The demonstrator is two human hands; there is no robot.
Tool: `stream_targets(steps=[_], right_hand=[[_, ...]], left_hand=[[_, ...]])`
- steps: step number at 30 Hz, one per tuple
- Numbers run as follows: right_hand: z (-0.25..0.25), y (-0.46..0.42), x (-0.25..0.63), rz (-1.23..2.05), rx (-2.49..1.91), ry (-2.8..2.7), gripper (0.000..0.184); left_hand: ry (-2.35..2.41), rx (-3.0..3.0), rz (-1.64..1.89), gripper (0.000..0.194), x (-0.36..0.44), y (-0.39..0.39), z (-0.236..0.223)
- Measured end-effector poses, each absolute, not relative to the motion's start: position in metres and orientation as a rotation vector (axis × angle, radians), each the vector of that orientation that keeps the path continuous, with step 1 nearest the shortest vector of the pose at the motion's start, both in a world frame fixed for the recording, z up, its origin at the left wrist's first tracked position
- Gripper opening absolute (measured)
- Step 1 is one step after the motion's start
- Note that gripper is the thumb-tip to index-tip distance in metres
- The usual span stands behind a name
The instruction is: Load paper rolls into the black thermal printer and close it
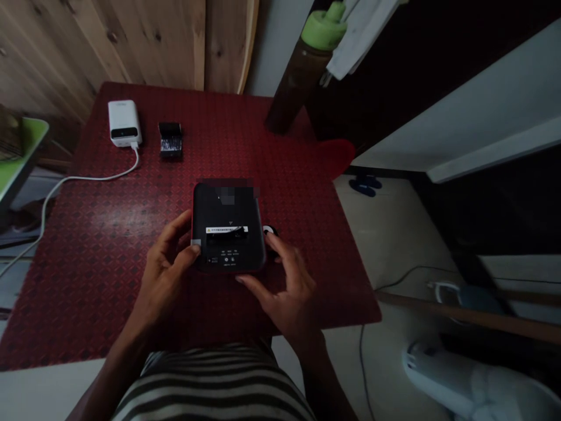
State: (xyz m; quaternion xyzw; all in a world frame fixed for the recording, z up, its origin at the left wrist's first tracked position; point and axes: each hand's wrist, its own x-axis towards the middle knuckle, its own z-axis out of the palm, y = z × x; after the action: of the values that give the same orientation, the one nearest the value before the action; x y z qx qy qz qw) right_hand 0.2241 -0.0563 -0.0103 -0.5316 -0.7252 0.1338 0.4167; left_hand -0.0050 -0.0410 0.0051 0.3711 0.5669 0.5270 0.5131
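A flat black square device (228, 210) with rounded corners is in front of me over the red table. It has a white warning label strip (214, 230) across its face and small white print below. My left hand (169, 260) grips its left edge, the thumb on a small pale tab (196, 245) near the lower-left corner. My right hand (284, 283) is round the lower-right corner, thumb at the near edge and fingers along the right side. A small round black-and-white object (270, 230), partly hidden, lies beside those fingers; I cannot tell its kind.
On the red patterned table (131, 210) lie a white power bank (123, 120) with a white cable (99, 178) and a small black shiny item (170, 140). A dark bottle with a green lid (323, 29) stands at the back right. Blue slippers (365, 185) lie on the floor.
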Motion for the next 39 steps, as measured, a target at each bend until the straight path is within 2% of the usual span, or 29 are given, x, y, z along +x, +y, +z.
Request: stream_targets(steps=[3, 8, 22, 29, 31, 34, 39], right_hand=[[-0.016, -0.058, 0.217, 0.317, -1.340, -1.769, 0.071], [-0.016, -0.058, 0.213, 0.370, -1.370, -1.696, 0.075], [-0.027, -0.065, 0.212, 0.517, -1.455, -1.555, 0.078], [-0.020, -0.062, 0.220, 0.556, -1.415, -1.594, 0.072], [-0.009, -0.056, 0.227, 0.545, -1.398, -1.646, 0.063], [0.014, -0.038, 0.234, 0.435, -1.332, -1.761, 0.033], [0.038, 0.005, 0.217, 0.416, -1.177, -2.025, 0.034]], left_hand=[[1.323, 0.834, 1.274, 0.058, -0.004, -0.039, 0.007], [1.292, 0.701, 1.261, 0.062, -0.002, -0.038, 0.009], [1.287, 0.655, 1.277, 0.058, 0.003, -0.035, 0.013], [1.344, 0.657, 1.253, 0.061, 0.008, -0.036, 0.021], [1.336, 0.713, 1.252, 0.059, 0.007, -0.036, 0.020], [1.291, 0.808, 1.253, 0.059, 0.003, -0.036, 0.014], [1.278, 1.001, 1.263, 0.060, -0.005, -0.035, -0.002]])
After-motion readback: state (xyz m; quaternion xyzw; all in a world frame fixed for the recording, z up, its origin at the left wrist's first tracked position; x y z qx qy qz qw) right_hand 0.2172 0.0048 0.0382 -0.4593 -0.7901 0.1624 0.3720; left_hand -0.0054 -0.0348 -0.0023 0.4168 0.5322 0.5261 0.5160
